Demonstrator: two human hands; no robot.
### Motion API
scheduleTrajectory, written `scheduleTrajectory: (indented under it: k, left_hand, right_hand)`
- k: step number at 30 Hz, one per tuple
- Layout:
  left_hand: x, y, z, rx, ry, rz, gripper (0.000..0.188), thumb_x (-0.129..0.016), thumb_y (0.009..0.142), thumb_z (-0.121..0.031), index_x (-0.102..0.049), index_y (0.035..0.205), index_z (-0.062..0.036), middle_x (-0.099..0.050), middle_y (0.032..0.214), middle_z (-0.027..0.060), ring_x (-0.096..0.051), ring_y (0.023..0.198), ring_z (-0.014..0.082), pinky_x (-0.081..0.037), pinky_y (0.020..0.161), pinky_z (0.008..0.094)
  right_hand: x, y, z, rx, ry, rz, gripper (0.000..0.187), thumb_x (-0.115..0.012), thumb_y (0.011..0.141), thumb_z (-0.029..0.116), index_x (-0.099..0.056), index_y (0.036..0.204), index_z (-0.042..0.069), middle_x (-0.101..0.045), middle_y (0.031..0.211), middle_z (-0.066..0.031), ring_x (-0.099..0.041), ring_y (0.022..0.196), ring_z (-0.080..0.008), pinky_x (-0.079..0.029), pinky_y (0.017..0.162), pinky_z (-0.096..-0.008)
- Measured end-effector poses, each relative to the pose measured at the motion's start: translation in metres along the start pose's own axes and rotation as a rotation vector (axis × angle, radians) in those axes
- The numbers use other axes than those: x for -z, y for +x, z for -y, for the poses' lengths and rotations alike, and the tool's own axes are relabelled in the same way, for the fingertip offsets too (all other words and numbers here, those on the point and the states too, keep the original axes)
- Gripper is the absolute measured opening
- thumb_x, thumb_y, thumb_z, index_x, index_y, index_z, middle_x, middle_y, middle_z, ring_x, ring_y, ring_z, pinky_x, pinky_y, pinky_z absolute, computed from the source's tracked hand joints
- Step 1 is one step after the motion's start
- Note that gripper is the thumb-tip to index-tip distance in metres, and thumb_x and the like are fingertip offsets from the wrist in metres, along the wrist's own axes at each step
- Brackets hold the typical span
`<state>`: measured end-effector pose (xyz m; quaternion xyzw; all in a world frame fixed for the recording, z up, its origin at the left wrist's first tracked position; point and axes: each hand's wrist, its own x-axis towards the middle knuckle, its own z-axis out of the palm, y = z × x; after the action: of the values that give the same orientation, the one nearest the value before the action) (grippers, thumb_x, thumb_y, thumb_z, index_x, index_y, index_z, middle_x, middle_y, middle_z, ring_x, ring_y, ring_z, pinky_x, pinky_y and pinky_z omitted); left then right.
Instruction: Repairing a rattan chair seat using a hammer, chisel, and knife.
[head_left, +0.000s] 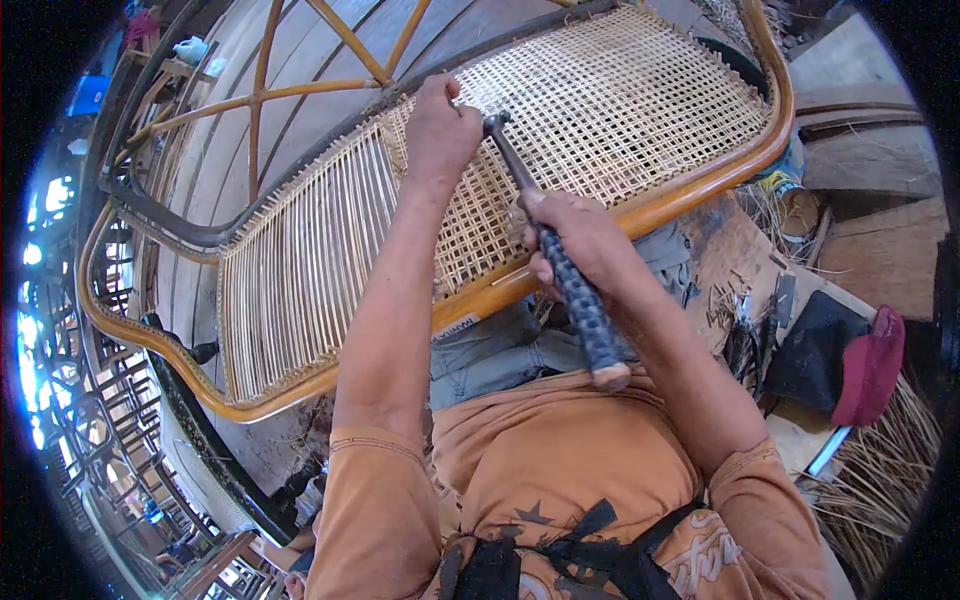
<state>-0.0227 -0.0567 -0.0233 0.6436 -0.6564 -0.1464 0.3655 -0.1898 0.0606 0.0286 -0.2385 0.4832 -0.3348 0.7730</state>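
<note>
Across my lap lies a rattan seat frame (pixel 480 310) with a glossy brown rim. Woven cane (pixel 600 90) in an open grid fills its right part, while its left part has only parallel cane strands (pixel 300 260). My right hand (pixel 580 235) is wrapped round a hammer (pixel 580 300) whose grip is dark and patterned. The hammer's small metal head is just right of my left hand (pixel 440 135). That hand is closed over the weave near the far rail, at the border of grid and strands; what its fingers pinch is hidden.
Crossed rattan poles (pixel 257 100) rise beyond the far rail. At the right, pliers (pixel 741 315) and other tools lie beside a black and dark red cloth item (pixel 835 355). Loose cane strips (pixel 880 480) are heaped at the lower right. Stacked frames (pixel 110 420) stand at the left.
</note>
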Motion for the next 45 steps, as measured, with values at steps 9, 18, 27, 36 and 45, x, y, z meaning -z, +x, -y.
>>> scheduleTrajectory:
  k: [9, 18, 27, 36, 45]
  left_hand:
    - [0.011, 0.023, 0.03, 0.035, -0.153, -0.126, 0.018, -0.057, 0.07, -0.008, -0.052, 0.087, -0.0041, -0.052, 0.069, 0.0069, -0.05, 0.06, 0.0192, -0.045, 0.062, 0.0317]
    - [-0.003, 0.021, 0.014, 0.091, -0.07, -0.04, 0.02, -0.057, 0.071, -0.011, -0.053, 0.089, -0.003, -0.055, 0.071, 0.0113, -0.055, 0.064, 0.0235, -0.046, 0.065, 0.0348]
    - [0.005, 0.036, 0.034, 0.064, -0.178, -0.174, 0.017, -0.056, 0.072, -0.01, -0.054, 0.087, -0.0022, -0.057, 0.071, 0.0136, -0.057, 0.065, 0.0256, -0.047, 0.065, 0.0356]
    - [-0.004, 0.034, 0.045, 0.192, -0.197, -0.063, 0.019, -0.057, 0.073, -0.013, -0.056, 0.09, -0.0036, -0.06, 0.081, 0.0114, -0.059, 0.074, 0.0237, -0.047, 0.071, 0.0326]
    - [-0.004, 0.047, 0.038, 0.091, -0.05, -0.053, 0.024, -0.056, 0.071, -0.013, -0.054, 0.093, -0.0035, -0.061, 0.092, 0.0188, -0.061, 0.087, 0.0347, -0.047, 0.078, 0.0403]
  right_hand:
    - [0.016, 0.011, 0.024, 0.169, -0.016, -0.117, 0.027, -0.051, 0.091, 0.028, -0.053, 0.084, 0.002, -0.052, 0.066, -0.0036, -0.052, 0.044, -0.0121, -0.042, 0.042, -0.0255]
    - [0.012, 0.025, 0.022, 0.147, -0.017, -0.127, 0.028, -0.051, 0.091, 0.027, -0.052, 0.081, 0.001, -0.053, 0.064, -0.0044, -0.052, 0.044, -0.013, -0.043, 0.042, -0.0264]
    - [0.001, 0.026, 0.028, 0.112, -0.043, -0.103, 0.03, -0.05, 0.09, 0.028, -0.052, 0.076, 0.002, -0.05, 0.058, -0.0037, -0.051, 0.042, -0.0133, -0.042, 0.04, -0.0264]
    - [0.004, 0.041, 0.034, 0.066, -0.133, -0.127, 0.033, -0.049, 0.09, 0.032, -0.05, 0.075, 0.004, -0.047, 0.054, -0.0029, -0.05, 0.04, -0.0133, -0.041, 0.036, -0.0273]
    - [0.0, 0.052, 0.025, -0.092, -0.11, -0.016, 0.027, -0.048, 0.093, 0.029, -0.05, 0.104, 0.005, -0.051, 0.069, -0.0002, -0.047, 0.043, -0.0087, -0.039, 0.033, -0.024]
